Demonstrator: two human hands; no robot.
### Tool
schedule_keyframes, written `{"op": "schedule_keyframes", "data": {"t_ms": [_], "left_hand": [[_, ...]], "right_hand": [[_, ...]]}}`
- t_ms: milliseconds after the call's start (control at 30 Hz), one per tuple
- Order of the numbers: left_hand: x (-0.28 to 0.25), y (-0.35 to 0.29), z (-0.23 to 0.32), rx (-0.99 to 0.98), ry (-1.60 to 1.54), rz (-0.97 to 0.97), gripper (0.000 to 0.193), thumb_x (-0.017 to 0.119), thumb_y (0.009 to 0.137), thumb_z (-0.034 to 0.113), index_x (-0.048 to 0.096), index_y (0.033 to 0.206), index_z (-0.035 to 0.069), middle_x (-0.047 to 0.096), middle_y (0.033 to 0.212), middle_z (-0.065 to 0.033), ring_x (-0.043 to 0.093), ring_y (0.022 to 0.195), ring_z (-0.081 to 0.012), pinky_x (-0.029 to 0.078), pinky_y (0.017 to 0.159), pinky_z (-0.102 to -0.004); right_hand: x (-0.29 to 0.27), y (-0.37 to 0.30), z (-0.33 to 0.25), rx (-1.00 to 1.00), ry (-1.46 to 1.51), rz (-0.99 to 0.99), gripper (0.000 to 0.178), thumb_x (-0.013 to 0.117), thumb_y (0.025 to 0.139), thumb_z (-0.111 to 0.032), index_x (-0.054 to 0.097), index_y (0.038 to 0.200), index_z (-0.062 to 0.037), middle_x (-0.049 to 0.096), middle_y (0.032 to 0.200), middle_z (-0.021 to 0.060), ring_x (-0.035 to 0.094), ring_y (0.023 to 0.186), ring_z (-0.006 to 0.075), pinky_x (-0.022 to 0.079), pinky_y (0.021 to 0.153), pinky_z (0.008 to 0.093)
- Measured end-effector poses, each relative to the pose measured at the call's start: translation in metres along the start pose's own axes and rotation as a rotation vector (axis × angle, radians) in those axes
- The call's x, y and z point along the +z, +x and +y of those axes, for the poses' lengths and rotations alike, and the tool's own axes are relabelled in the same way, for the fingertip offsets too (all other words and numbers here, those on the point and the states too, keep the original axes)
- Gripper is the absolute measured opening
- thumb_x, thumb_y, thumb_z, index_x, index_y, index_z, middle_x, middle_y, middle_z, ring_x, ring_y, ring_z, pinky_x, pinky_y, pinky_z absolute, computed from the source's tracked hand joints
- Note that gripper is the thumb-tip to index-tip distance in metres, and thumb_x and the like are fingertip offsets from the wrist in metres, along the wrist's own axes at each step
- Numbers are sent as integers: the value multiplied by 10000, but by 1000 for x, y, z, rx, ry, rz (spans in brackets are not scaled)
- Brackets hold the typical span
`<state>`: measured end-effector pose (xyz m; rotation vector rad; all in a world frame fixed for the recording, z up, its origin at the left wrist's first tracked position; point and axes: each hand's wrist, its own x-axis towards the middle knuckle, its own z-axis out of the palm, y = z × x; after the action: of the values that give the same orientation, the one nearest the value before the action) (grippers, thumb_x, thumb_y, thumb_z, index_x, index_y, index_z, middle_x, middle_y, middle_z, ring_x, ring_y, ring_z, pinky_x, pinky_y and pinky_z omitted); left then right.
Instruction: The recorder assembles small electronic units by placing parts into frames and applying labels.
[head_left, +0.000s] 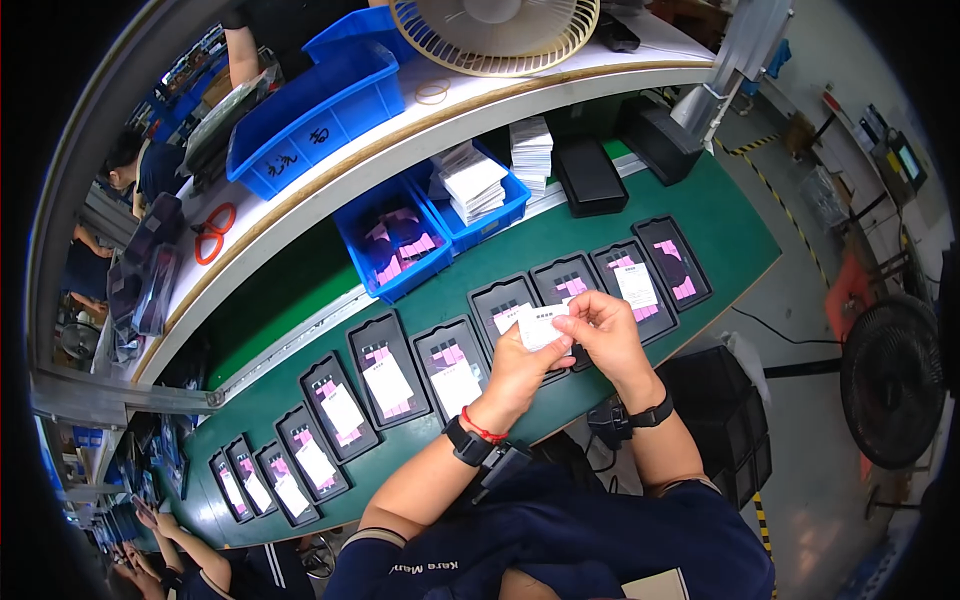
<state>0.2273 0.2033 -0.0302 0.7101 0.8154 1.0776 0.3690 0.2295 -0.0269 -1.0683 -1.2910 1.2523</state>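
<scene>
A small white printed card (541,327) is pinched between the fingers of my left hand (515,372) and my right hand (608,335), above the row of trays. Both hands are closed on it, thumbs close together. Beneath and around them, black shallow trays (386,332) line the green table (735,238). Most hold pink-and-dark pieces with a white card (388,384) on top. At the right end, one tray (660,228) shows dark and pink pieces (674,262) with no card on them. My hands partly cover the trays below them.
Behind the trays stand a blue bin of pink-and-dark pieces (398,278) and a blue bin (515,197) with white cards. A card stack (531,150) and black trays (590,178) adjoin them. Above runs a shelf with a fan (497,30). Another person's arms (190,545) show lower left.
</scene>
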Motion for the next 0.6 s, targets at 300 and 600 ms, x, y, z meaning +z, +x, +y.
{"op": "schedule_keyframes", "data": {"t_ms": [300, 600], "left_hand": [[-11, 1, 9, 27, -25, -70, 307, 474, 949, 117, 432, 1240, 31, 575, 1090, -81, 605, 915, -160, 563, 705, -299], [-12, -4, 11, -28, -40, -88, 318, 464, 951, 111, 413, 1256, 37, 565, 1101, -93, 602, 939, -178, 563, 721, -316]], "right_hand": [[-6, -4, -10, 106, 270, -136, 152, 611, 824, 37, 554, 958, -7, 623, 787, 29, 579, 723, 70, 462, 722, 199], [-10, -10, -7, 104, 287, -121, 221, 621, 793, 71, 547, 988, -2, 655, 834, 60, 621, 777, 91, 482, 737, 215]]}}
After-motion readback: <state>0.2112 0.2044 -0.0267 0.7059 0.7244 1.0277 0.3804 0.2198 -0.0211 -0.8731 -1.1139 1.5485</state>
